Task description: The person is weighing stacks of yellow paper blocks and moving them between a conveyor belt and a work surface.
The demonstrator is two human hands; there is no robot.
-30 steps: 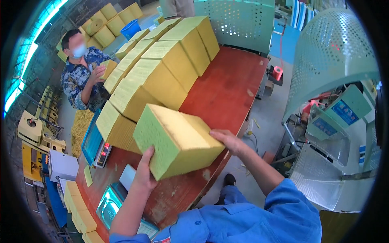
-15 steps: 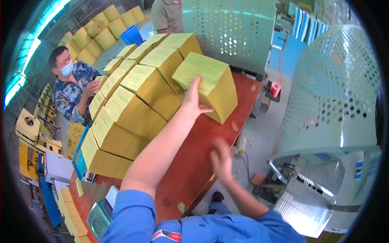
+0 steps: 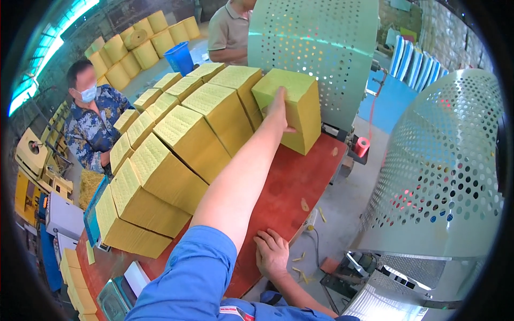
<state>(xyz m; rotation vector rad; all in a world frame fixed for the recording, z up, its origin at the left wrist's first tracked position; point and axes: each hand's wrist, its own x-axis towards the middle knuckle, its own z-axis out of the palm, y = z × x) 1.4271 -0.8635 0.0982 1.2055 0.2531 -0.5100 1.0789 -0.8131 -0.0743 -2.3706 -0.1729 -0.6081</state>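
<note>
My left hand (image 3: 278, 111) reaches far across the red table, its fingers and thumb spread around the near edge of a tall stack of yellow paper (image 3: 305, 115). This stack stands at the far right end of several rows of similar yellow paper stacks (image 3: 179, 152). Its left side is close to the neighbouring stack (image 3: 241, 80); whether they touch is hidden. My right hand (image 3: 272, 253) rests on the table's near right edge, palm down, with its fingers slightly bent and nothing in them.
Beyond the red table (image 3: 289, 187) stands a pale green perforated guard (image 3: 313, 48), with another perforated guard (image 3: 439, 176) to the right. A co-worker in a patterned shirt (image 3: 93, 125) stands left; another person (image 3: 229, 32) stands at the back. Yellow paper scraps (image 3: 302, 273) lie on the floor.
My left hand and the yellow stack have moved farther away, the stack now lined up beside the rows. My right hand has come onto the table edge. The co-worker's hand has lowered.
</note>
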